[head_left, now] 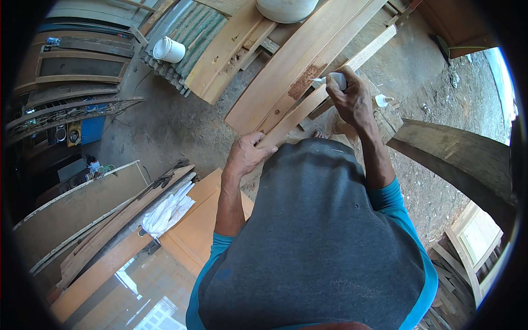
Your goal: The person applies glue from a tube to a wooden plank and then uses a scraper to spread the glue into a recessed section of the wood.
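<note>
A long wooden panel [269, 85] with a grooved face slants away in front of me. My left hand [245, 154] is closed around the near end of a pale wooden strip [300, 114] that runs along the panel's right side, thumb on top. In my right hand [352, 98] is a white squeeze bottle [339, 81], tipped so that its thin nozzle points left. Just beyond the nozzle tip, a patch of reddish-brown sawdust [306, 81] lies on the panel. A second white nozzle bottle [382, 100] stands to the right of that hand.
Another wooden board [228, 52] lies left of the panel, near corrugated sheets [206, 27] bearing a white bucket [169, 50]. A larger white tub [286, 8] sits at the far edge. A thick beam [456, 157] juts in from the right. Stacked planks [104, 236] and white cloth [168, 212] lie lower left.
</note>
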A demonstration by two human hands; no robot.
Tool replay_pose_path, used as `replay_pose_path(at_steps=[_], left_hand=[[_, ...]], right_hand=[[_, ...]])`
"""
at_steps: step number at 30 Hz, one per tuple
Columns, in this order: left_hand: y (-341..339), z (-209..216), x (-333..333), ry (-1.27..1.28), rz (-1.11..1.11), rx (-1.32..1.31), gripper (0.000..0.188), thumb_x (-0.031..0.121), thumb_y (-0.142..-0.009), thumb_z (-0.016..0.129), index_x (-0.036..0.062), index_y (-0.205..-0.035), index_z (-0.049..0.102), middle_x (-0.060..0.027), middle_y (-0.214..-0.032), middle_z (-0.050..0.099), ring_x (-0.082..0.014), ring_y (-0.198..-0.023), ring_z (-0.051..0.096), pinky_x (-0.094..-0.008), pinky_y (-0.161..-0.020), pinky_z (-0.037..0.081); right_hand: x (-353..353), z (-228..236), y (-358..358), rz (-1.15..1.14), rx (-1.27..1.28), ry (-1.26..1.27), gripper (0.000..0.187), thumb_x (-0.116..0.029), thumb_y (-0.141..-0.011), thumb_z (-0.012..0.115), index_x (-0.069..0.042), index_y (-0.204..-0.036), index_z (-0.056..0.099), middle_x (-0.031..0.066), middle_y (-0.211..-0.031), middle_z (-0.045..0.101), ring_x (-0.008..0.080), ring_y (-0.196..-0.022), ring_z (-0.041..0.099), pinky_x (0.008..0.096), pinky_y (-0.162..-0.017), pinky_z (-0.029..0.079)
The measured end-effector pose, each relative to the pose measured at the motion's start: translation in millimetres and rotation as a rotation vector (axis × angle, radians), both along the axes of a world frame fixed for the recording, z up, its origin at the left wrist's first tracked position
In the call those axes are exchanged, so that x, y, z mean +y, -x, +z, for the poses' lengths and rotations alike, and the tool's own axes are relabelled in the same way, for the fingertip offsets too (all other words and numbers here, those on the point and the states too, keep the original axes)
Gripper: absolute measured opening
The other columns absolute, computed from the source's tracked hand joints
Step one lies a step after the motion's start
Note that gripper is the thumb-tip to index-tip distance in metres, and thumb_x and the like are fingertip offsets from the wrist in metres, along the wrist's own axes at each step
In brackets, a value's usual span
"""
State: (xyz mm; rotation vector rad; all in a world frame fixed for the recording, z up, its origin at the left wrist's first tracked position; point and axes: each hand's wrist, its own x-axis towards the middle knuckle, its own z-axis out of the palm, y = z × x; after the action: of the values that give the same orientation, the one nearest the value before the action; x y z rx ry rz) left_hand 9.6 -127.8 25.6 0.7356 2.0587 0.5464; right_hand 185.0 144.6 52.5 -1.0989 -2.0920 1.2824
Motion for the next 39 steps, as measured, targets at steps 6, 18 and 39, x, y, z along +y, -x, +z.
replay_pose_path(at_steps=[6, 18, 39], left_hand=[[-1, 1, 1, 0.0, 0.018, -0.014, 0.024, 0.02, -0.088, 0.088, 0.0016, -0.095, 0.075, -0.0033, -0.08, 0.073, -0.0095, -0.074, 0.066, -0.03, -0.069, 0.052], [-1, 3, 1, 0.003, 0.023, -0.023, 0.026, 0.022, -0.087, 0.088, 0.0016, -0.101, 0.078, -0.0044, -0.083, 0.076, -0.0105, -0.076, 0.068, -0.0305, -0.072, 0.054], [0, 4, 1, 0.008, 0.036, -0.051, 0.044, 0.037, -0.084, 0.089, -0.0004, -0.098, 0.072, -0.0141, -0.08, 0.067, -0.0197, -0.073, 0.059, -0.0388, -0.07, 0.05]], right_hand=[[-3, 2, 2, 0.043, -0.045, -0.011, 0.023, -0.023, -0.101, 0.073, 0.0, -0.106, 0.072, 0.0112, -0.086, 0.072, 0.0149, -0.079, 0.068, 0.0345, -0.073, 0.057], [-2, -2, 2, 0.051, -0.017, -0.028, 0.024, -0.022, -0.101, 0.072, 0.001, -0.106, 0.072, 0.0116, -0.084, 0.072, 0.0152, -0.078, 0.068, 0.0345, -0.072, 0.057], [4, 5, 1, -0.033, -0.015, -0.07, 0.021, -0.023, -0.098, 0.075, -0.003, -0.103, 0.07, 0.0214, -0.088, 0.075, 0.0353, -0.082, 0.077, 0.0445, -0.074, 0.059]])
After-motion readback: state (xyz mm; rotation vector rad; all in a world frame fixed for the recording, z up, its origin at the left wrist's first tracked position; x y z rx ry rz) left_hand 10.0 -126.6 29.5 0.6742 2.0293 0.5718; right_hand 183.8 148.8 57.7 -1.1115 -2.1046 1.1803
